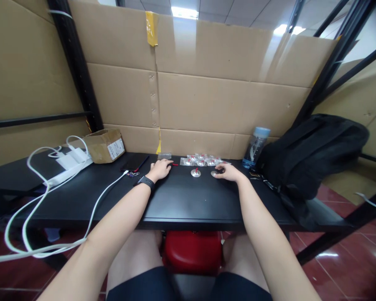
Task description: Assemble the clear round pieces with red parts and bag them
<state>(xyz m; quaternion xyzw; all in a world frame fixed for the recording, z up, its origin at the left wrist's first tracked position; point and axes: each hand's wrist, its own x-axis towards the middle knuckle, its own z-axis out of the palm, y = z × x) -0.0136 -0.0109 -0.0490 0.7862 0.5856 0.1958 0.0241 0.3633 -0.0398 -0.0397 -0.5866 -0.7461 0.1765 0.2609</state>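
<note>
My left hand (160, 169), with a dark watch on its wrist, rests on the black tabletop, fingers stretched forward. Just past its fingertips lies a small thin red piece (175, 164). My right hand (228, 172) is closed, thumb and fingers at the edge of a round silver disc (214, 174) on the table and partly hiding it. Between my hands lies another silver disc (195, 174) with a small red piece standing on it. Behind them sit several clear plastic packets (201, 160) with silvery and red contents.
A cardboard box (105, 146), white power strip (67, 169), looping white cables (95, 209) and a dark phone (134, 162) are at left. A blue-capped bottle (256, 147) and black backpack (313, 154) stand at right. A cardboard wall (200, 104) closes the back.
</note>
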